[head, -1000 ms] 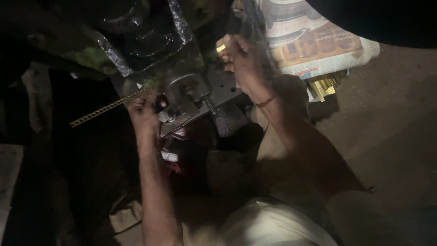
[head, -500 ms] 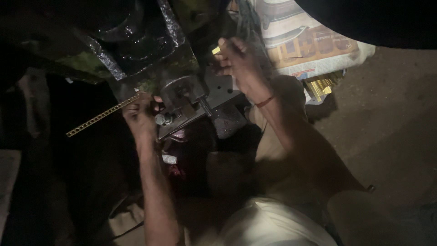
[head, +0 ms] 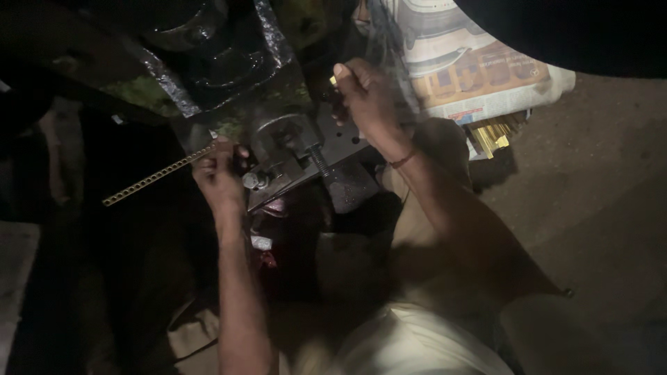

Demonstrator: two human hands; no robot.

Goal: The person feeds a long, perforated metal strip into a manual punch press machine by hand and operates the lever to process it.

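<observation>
My left hand [head: 219,173] pinches one end of a thin brass strip [head: 149,179] punched with a row of small holes; the strip sticks out to the left. That end sits at the left side of a dark metal press [head: 292,149] with a threaded screw. My right hand [head: 365,97] is closed around a small brass piece at the upper right of the press, beside its black base plate [head: 347,135]. A thread band circles my right wrist.
A greasy black machine body [head: 215,55] rises behind the press. Folded printed paper [head: 479,76] lies at the upper right with several short brass pieces [head: 490,135] below it. Bare ground [head: 597,201] spreads to the right.
The view has shifted a little. Both hands stay at the press, the left still on the strip, the right still at its upper right.
</observation>
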